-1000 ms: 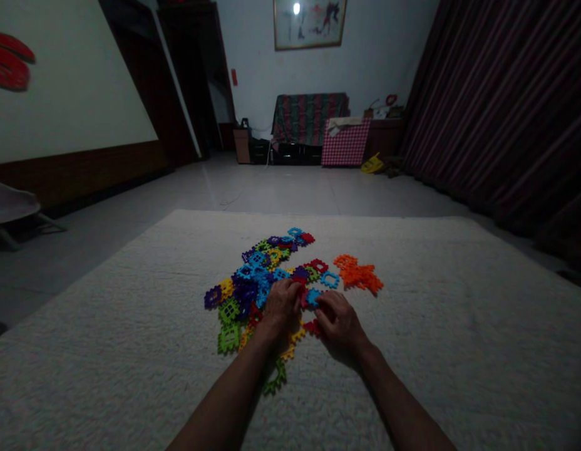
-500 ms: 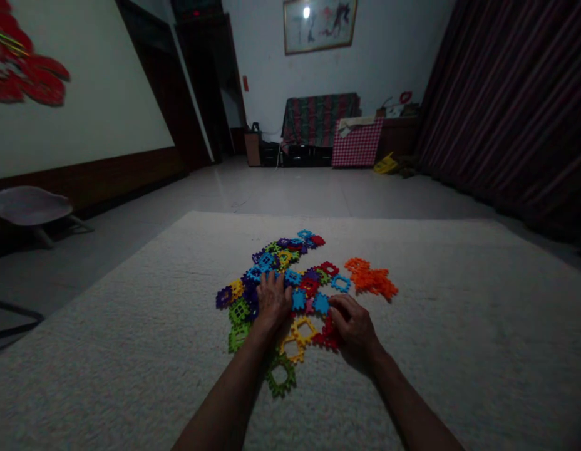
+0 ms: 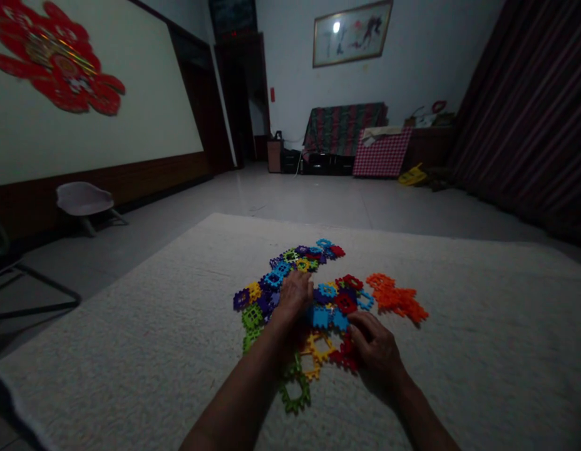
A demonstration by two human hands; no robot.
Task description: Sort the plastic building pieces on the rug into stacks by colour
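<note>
Colourful notched plastic pieces lie in a loose heap on the pale mat (image 3: 178, 326). My left hand (image 3: 296, 293) rests on the heap, over purple and blue pieces; its fingertips are curled down and what lies under them is hidden. My right hand (image 3: 372, 338) has its thumb and forefinger pinched at the edge of a blue piece (image 3: 340, 319). Another blue piece (image 3: 320, 317) is just left of that one. Red pieces (image 3: 345, 354) lie under and beside my right hand. Nearer me are yellow frames (image 3: 321, 346) and a green ring-shaped piece (image 3: 295, 394).
An orange pile (image 3: 397, 299) lies right of the heap. Green pieces (image 3: 251, 316) are at its left side. A small chair (image 3: 85, 199) stands on the floor at the left. A cloth-covered cabinet (image 3: 344, 131) is by the far wall.
The view has turned left, so everything appears further right. My left hand has shifted slightly towards the far side of the heap. My right hand stays at the blue piece.
</note>
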